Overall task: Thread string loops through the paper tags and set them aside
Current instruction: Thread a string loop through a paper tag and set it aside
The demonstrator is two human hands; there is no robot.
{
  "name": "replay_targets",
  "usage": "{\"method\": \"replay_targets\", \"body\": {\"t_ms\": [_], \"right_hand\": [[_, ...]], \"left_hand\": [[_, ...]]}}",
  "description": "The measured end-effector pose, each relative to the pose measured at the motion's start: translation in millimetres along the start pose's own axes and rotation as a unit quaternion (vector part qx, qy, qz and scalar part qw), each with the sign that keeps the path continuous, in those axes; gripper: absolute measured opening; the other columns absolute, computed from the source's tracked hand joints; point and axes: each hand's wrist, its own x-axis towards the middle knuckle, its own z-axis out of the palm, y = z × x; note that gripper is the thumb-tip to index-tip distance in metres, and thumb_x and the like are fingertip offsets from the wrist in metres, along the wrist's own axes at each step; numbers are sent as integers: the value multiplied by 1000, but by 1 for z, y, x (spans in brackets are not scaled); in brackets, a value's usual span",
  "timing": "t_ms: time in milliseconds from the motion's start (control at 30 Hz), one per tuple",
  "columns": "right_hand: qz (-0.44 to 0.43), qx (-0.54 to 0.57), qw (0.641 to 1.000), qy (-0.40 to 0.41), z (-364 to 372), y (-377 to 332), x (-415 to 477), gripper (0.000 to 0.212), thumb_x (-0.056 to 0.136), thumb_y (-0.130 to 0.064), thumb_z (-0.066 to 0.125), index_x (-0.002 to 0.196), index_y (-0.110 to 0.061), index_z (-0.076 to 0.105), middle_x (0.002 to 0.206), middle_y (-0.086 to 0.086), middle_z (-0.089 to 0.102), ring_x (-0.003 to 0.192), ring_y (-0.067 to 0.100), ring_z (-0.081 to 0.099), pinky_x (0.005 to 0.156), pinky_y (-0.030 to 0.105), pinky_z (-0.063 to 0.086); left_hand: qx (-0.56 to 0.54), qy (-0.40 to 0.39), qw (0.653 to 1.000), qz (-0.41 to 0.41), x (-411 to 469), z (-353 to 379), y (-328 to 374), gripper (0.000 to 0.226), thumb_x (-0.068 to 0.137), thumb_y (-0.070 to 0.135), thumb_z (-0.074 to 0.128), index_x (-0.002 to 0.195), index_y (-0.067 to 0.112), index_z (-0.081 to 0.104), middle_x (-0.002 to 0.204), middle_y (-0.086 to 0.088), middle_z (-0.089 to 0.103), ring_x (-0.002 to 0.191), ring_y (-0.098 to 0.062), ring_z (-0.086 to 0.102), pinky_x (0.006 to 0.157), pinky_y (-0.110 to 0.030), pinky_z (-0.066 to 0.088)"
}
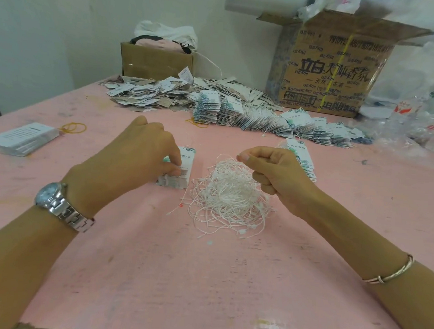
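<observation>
The picking-up step is underway. Just left of the string pile [229, 196] on the pink bench [151, 275], the left hand [134, 153] is curling its fingers [174, 171] over the tag stack [181, 180], pinching its top edge, probably to peel off 1 tag. Over the pile's right side, the right hand [279, 174] is pinching thumb against forefinger, seemingly on 1 strand [221, 155]. Finished tags [278, 122] are lying behind the pile. Next, I judge, the move is calling for 1 separated tag and 1 untangled loop fed through its hole.
</observation>
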Motion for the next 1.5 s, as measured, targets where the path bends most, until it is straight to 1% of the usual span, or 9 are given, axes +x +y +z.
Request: {"method": "replay_targets", "body": {"t_ms": [133, 333, 467, 633, 767, 967, 1100, 1233, 1500], "right_hand": [[-4, -7, 1000, 9, 0, 0, 0, 11, 89, -22, 68, 89, -11, 69, 55, -4, 32, 45, 9, 20, 37, 17, 19], [-55, 37, 998, -6, 7, -2, -3, 10, 85, -28, 69, 85, -18, 67, 61, 2, 40, 46, 9, 23, 39, 17, 21], [-63, 68, 995, -28, 8, -4, -5, 12, 86, -30, 65, 91, -19, 64, 63, -2, 58, 43, 7, 23, 39, 16, 22], [-55, 120, 991, -25, 8, -3, -4, 6, 85, -28, 65, 87, -22, 66, 85, 6, 70, 42, 6, 19, 38, 15, 21], [-67, 91, 993, 14, 7, 0, -2, 16, 78, -27, 70, 85, -13, 70, 58, -1, 35, 42, 6, 21, 38, 15, 22], [-58, 91, 993, 54, 0, 1, 2, 8, 77, -27, 70, 74, -20, 74, 72, 6, 32, 42, 6, 21, 38, 16, 21], [-50, 71, 995, 52, 0, 2, 2, 17, 75, -29, 71, 83, -14, 72, 62, 2, 33, 42, 7, 21, 39, 17, 21], [-40, 53, 997, 42, 1, 3, 2, 20, 74, -29, 72, 84, -12, 72, 52, -4, 33, 41, 7, 22, 38, 17, 22], [-48, 28, 997, 50, 4, 4, 1, 10, 85, -19, 68, 85, -9, 70, 54, 0, 34, 44, 9, 22, 40, 18, 21]], "left_hand": [[-18, 66, 997, 29, -3, -5, 4, 20, 93, 43, 61, 105, 33, 74, 111, 9, 70, 100, -18, 54, 85, -34, 28], [-40, 397, 912, 97, -7, -15, 9, 15, 93, 19, 68, 86, 8, 76, 91, -5, 74, 81, -31, 62, 77, -38, 29], [-31, 434, 882, 182, -9, -10, 25, 15, 92, 17, 70, 82, 7, 77, 89, -3, 75, 78, -28, 66, 77, -38, 33], [8, 421, 865, 272, -11, -2, 44, 14, 89, 13, 72, 76, 9, 76, 84, -1, 74, 73, -24, 68, 73, -34, 32], [13, 380, 877, 292, -11, 3, 44, 18, 92, 28, 70, 85, 14, 78, 92, 1, 74, 80, -24, 68, 76, -34, 32], [-38, 350, 935, -31, 1, 5, -2, 39, 94, 44, 60, 107, 10, 74, 110, -12, 64, 96, -32, 57, 85, -41, 35], [40, 105, 953, -281, -3, 14, -43, 73, 87, 71, 45, 97, 3, 70, 106, -21, 56, 98, -36, 49, 81, -42, 39], [46, -18, 949, -313, -5, 23, -63, 78, 71, 85, 44, 61, 9, 53, 64, -8, 44, 62, -21, 35, 69, -33, 31], [40, -40, 939, -339, 0, 24, -71, 66, 73, 78, 59, 67, 13, 61, 63, -7, 51, 56, -20, 37, 69, -33, 33]]}}
